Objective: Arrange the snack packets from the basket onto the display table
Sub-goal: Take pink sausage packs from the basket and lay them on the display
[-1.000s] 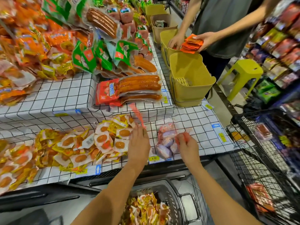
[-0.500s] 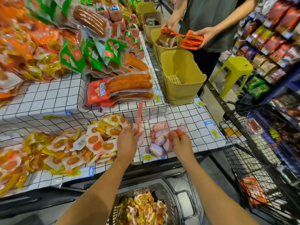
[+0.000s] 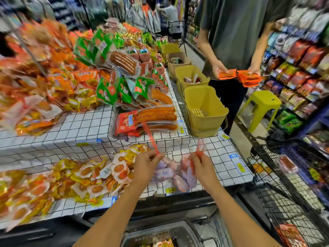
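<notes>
Lower tier of the display table (image 3: pixel 222 157), front edge, checked cloth. Left hand (image 3: pixel 146 166): closed, pinching one end of a red net strip (image 3: pixel 151 139) that runs up and away toward the sausage packs (image 3: pixel 147 118) on the raised tier. Right hand (image 3: pixel 201 166): closed likewise, pinching a shorter red net end (image 3: pixel 200 148) that stands up above its knuckles. Between the two hands, resting on the cloth: a small heap of pink and lilac snack packets (image 3: pixel 170 173), apparently in the mouth of the net; blur prevents saying whether they are inside it or already loose. The heap lies below and just beside both grips, its length running left to right across the table, from one hand to the other; neither hand is clearly nearer, though the right hand touches the outer packets more plainly. To the left, just beside the heap: a spread of yellow packets (image 3: pixel 85 177), touching or nearly so. The basket (image 3: pixel 160 236) sits low at the person's front, below the table edge, with more yellow packets in it. Judgement: the coming move is a pull apart along that same left-right line to open the net; bare cloth lies to the right. A second person (image 3: pixel 240 32) sorts orange packets (image 3: pixel 238 75) behind the yellow bins (image 3: pixel 204 111).
</notes>
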Motion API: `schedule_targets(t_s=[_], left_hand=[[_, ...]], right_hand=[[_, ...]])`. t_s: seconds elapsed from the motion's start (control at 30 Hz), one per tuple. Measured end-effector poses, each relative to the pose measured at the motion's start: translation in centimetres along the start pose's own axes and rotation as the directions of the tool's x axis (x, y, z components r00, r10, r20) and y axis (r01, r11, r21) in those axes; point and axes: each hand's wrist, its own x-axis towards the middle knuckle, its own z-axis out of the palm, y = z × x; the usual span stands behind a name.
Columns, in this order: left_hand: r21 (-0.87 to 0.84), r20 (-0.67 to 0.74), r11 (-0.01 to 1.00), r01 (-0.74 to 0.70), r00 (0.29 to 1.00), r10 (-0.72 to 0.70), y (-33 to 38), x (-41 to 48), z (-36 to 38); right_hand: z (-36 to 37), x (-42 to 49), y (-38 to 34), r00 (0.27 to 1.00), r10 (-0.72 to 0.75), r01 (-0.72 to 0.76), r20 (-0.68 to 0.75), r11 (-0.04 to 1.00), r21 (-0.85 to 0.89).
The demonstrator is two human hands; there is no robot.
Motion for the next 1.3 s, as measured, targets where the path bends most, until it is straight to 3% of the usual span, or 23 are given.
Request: schedule_targets(t_s=[0.23,0.37,0.63,0.87,1.2,1.3], left_hand=[[-0.079,-0.051,0.996,-0.033,0.998,0.029,3.2,-1.1,-1.6],[-0.010,-0.085,0.998,-0.062,0.995,0.061,4.0,-2.4,-3.7],[0.047,-0.301,0.999,-0.009,0.953,0.022,4.5,-8.3,-8.7],[0.051,-0.516,0.988,0.144,0.851,-0.097,2.5,-16.2,-16.3],[-0.017,-0.759,0.969,0.245,0.627,-0.172,-2.0,-33.5,-30.1],[0.001,-0.807,0.956,0.292,0.565,-0.172,-4.3,-39.7,-34.8]], right_hand=[[-1.1,-0.9,-3.3,0.996,-0.068,0.066,0.060,0.997,0.045],[-1.5,-1.1,-5.0,0.987,-0.100,0.093,0.122,0.994,0.061],[1.9,-2.6,-9.2,0.917,-0.237,0.253,0.319,0.967,-0.007],[7.7,-8.7,-13.7,0.811,-0.255,0.249,0.526,0.965,0.084],[21.1,-22.4,-17.2,0.663,-0.294,0.363,0.689,0.931,0.048],[26.0,-27.8,-17.8,0.632,-0.252,0.313,0.733,0.948,0.056]])
